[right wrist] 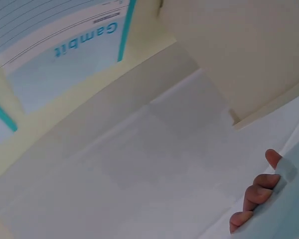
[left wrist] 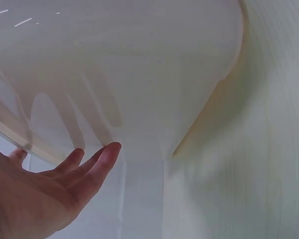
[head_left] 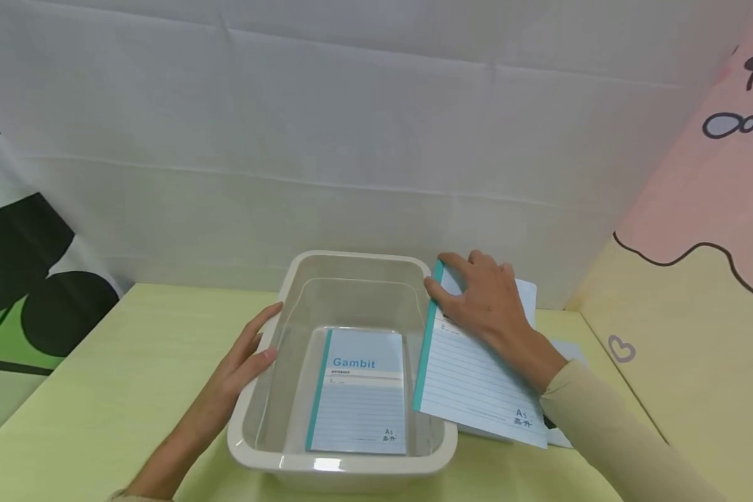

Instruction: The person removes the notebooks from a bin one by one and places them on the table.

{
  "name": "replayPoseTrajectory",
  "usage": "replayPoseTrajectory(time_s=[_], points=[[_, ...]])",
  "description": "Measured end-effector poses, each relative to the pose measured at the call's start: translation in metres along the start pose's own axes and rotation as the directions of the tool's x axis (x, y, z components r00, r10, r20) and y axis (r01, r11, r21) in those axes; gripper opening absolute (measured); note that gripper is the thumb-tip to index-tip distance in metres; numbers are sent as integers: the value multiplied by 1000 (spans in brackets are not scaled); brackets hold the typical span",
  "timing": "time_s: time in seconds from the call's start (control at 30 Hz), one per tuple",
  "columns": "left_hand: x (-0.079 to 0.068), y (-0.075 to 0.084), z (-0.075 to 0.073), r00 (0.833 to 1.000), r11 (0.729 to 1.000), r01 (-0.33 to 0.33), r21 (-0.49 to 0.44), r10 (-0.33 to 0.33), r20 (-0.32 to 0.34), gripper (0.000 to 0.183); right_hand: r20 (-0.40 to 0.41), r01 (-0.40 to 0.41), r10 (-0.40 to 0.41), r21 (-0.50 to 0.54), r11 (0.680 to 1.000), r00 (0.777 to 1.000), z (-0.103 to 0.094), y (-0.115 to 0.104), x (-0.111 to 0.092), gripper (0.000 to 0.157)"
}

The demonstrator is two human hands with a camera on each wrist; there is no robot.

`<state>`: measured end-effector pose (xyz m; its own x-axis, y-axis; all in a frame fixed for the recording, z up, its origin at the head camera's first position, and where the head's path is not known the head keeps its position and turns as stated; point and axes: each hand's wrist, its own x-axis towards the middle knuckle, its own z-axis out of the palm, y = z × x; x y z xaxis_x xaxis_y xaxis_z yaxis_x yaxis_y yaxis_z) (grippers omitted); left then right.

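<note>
A cream plastic basin [head_left: 341,462] stands on the table in the head view. Inside it, flat on the floor, lies a "Gambit" notebook [head_left: 359,397] with a teal spine. My left hand [head_left: 241,359] holds the basin's left rim, thumb over the edge; in the left wrist view its fingertips [left wrist: 109,149] touch the outer wall. My right hand [head_left: 486,296] grips a second notebook [head_left: 477,383] by its top left part, thumb at the spine. This notebook is tilted and overlaps the basin's right rim. Fingertips [right wrist: 256,195] show along its edge in the right wrist view.
More notebooks, one of them a "Gambit" notebook [right wrist: 70,55], lie on the pale green table [head_left: 150,335] right of the basin. A white cloth wall [head_left: 364,139] rises behind the table. A printed pink and cream panel [head_left: 696,314] borders the right side.
</note>
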<state>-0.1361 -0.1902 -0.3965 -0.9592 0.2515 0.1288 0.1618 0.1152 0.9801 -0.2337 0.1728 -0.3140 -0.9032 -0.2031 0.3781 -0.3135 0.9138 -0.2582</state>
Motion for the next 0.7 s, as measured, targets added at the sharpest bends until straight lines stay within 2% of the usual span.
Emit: replayPoseTrajectory(time_s=[0.23, 0.4, 0.53, 0.7], points=[[0, 0, 0, 1000, 1000, -5, -1, 5, -3, 58, -17, -29, 30, 69, 997, 999, -4, 30, -16, 50], [-1, -1, 1, 1000, 1000, 0, -5, 0, -5, 58, -46, -22, 26, 77, 997, 999, 2, 49, -32, 47], [-1, -1, 0, 1000, 1000, -1, -8, 1, 0, 58, -72, 25, -22, 31, 999, 997, 16, 60, -48, 44], [0, 0, 0, 1000, 1000, -5, -7, 5, 2, 58, -29, 50, -50, 5, 999, 998, 41, 63, -64, 45]])
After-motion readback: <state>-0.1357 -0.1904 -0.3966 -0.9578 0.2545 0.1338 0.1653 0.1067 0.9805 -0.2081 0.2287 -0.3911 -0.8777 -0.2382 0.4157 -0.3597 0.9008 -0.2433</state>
